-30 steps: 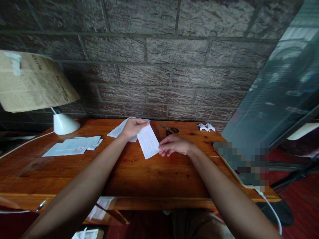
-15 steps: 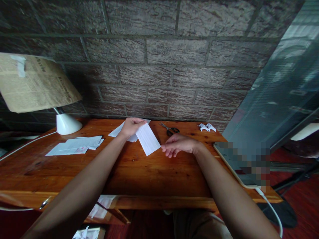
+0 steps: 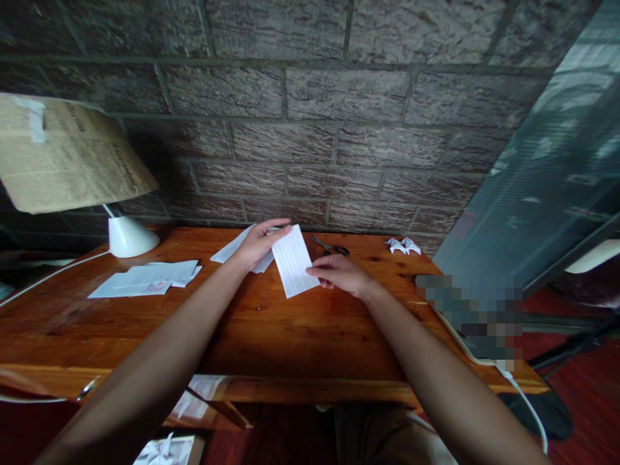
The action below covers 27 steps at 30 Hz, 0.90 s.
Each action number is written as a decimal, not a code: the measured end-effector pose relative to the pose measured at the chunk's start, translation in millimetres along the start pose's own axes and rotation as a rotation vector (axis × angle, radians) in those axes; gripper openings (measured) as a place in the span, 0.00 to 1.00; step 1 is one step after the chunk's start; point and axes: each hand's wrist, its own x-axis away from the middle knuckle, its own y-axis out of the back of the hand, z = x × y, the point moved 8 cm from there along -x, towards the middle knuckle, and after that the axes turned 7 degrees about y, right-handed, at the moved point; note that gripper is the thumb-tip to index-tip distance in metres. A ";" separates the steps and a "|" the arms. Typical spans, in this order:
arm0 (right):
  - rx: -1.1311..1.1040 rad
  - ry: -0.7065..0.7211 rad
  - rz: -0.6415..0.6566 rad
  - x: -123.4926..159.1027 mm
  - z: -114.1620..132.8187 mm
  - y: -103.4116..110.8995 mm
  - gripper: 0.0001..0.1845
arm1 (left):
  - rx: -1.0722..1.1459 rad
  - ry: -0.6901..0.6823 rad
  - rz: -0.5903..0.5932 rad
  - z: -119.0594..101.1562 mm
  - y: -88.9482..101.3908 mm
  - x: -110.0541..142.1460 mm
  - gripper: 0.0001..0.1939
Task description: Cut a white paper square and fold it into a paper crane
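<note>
A white lined sheet of paper is held up above the middle of the desk, tilted. My left hand pinches its upper left corner, thumb in front and fingers behind. At its lower right edge my right hand grips the sheet between thumb and fingers. More white paper lies on the desk behind my left hand, partly hidden by it. Dark-handled scissors rest just beyond my right hand, which covers part of them.
Several white slips lie at the left by a lamp with a newspaper shade. Small folded paper shapes sit at the back right. A tablet with a white cable lies along the right edge. A brick wall closes the back.
My right hand has moved left and closed on the paper's edge. The sheet has turned more upright and faces me more squarely. My left hand has kept its hold.
</note>
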 end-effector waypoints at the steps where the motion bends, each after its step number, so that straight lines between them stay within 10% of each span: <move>1: -0.019 0.017 -0.054 -0.6 1.6 5.8 0.18 | 0.050 0.032 0.016 2.0 -0.6 -0.6 0.26; 8: -0.141 0.059 -0.343 -1.8 2.9 36.5 0.19 | -0.058 0.164 0.331 13.6 -30.2 10.6 0.16; 27: -0.109 0.108 -0.411 1.1 9.0 44.9 0.19 | -0.141 0.163 0.328 25.1 -42.0 13.1 0.16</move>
